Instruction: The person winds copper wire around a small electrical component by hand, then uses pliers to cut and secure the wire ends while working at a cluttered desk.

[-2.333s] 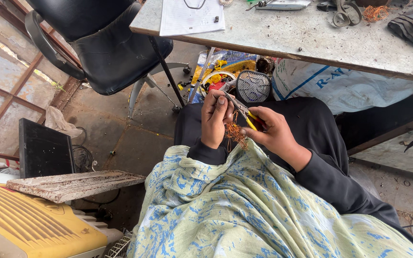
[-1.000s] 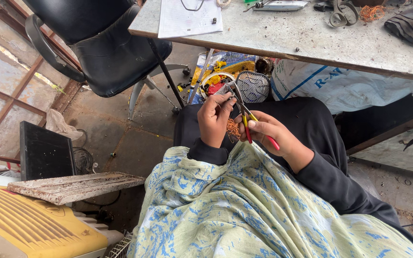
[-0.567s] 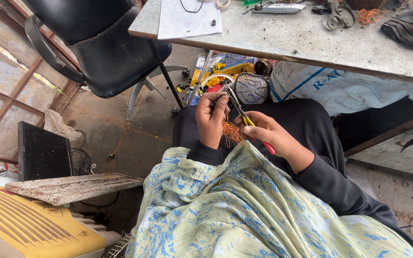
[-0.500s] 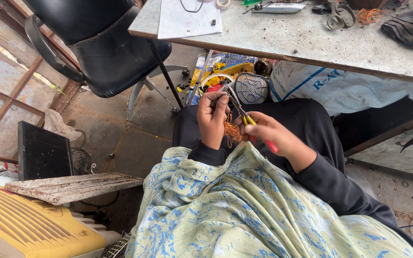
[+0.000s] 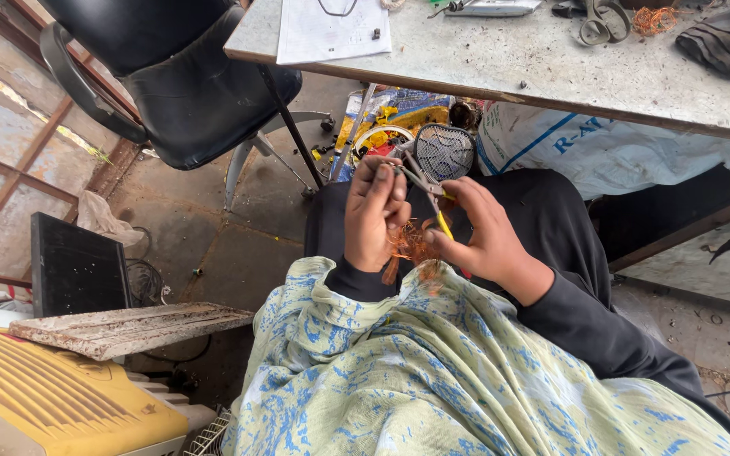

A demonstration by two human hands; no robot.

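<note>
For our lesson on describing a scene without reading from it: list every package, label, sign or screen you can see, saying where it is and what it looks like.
White sack: under the table, bulging, with blue printing.
Paper sheet: on the table's left end, white, rectangular, faintly printed.
Colourful packaging: on the floor beneath the table, yellow and blue, crumpled.
Dark screen: on the left, leaning upright, black, rectangular, blank.

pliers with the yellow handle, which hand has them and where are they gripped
The right hand grips the pliers by the yellow handle end, the tip pointing up and away. The left hand pinches a tangle of copper wire.
</note>
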